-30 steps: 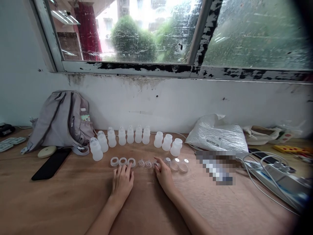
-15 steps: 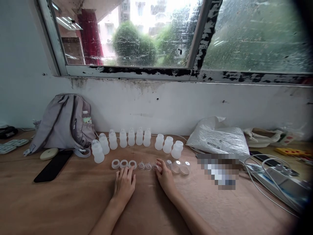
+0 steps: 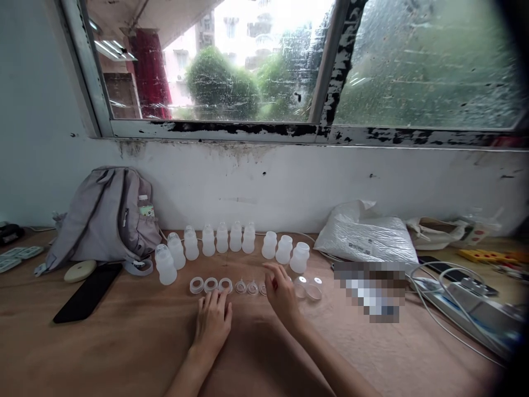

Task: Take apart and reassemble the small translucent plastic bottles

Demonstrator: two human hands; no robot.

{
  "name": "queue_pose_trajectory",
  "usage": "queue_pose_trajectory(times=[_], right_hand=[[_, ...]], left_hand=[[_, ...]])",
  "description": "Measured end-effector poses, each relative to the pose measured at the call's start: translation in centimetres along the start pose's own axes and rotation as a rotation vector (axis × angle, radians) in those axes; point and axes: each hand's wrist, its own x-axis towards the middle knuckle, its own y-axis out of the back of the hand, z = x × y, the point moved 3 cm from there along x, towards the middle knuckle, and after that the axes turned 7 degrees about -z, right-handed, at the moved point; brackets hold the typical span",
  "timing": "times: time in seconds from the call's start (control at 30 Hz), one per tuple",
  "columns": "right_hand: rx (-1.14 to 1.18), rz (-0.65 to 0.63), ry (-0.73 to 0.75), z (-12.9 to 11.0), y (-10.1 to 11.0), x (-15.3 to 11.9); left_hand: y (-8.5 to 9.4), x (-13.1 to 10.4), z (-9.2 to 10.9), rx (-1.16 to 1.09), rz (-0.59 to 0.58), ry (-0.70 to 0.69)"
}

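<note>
My left hand [image 3: 214, 320] rests on the table with its fingers stretched out, fingertips just in front of three clear collar rings [image 3: 210, 285]; it holds nothing. My right hand [image 3: 282, 288] is raised a little to the right, fingers loosely bent and apart, nothing visible in them. Beside it lie small clear bottle nipples [image 3: 252, 288], the rightmost partly hidden by the fingers. Clear dome caps [image 3: 314, 292] sit on its other side, one mostly covered by the hand. Behind stand three open frosted baby bottles [image 3: 284, 251] and, leftward, several capped baby bottles [image 3: 222, 240].
A grey backpack [image 3: 103, 220] leans on the wall at left, with a black phone [image 3: 86, 295] and a round cream disc [image 3: 80, 271] before it. At right lie a plastic-wrapped package [image 3: 367, 237], a blurred-out item [image 3: 372, 292] and a power strip with cables [image 3: 475, 303].
My right hand has lifted and shifted slightly right, off the nipple it was touching. The left hand has stayed almost in place. The view has tilted up slightly.
</note>
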Motion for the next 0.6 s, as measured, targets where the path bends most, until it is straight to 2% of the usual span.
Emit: queue_pose_trajectory(times=[0.13,0.23,0.3,0.43,0.6], right_hand=[[-0.088,-0.035,0.061,-1.6,-0.1,7.1],[-0.181,-0.115,-0.039,-1.2,-1.5,12.0],[-0.240,-0.204,-0.114,-0.6,-2.6,14.0],[-0.256,-0.274,-0.128,0.2,-3.9,14.6],[-0.258,-0.248,-0.097,-0.3,-2.8,11.8]], left_hand=[[0.0,0.0,-0.1,-0.028,0.011,-0.011],[0.1,0.0,-0.2,-0.050,0.023,-0.013],[0.1,0.0,-0.2,-0.071,0.028,-0.010],[0.4,0.0,-0.1,-0.100,0.052,-0.007],[1.0,-0.1,0.1,-0.129,0.149,-0.070]])
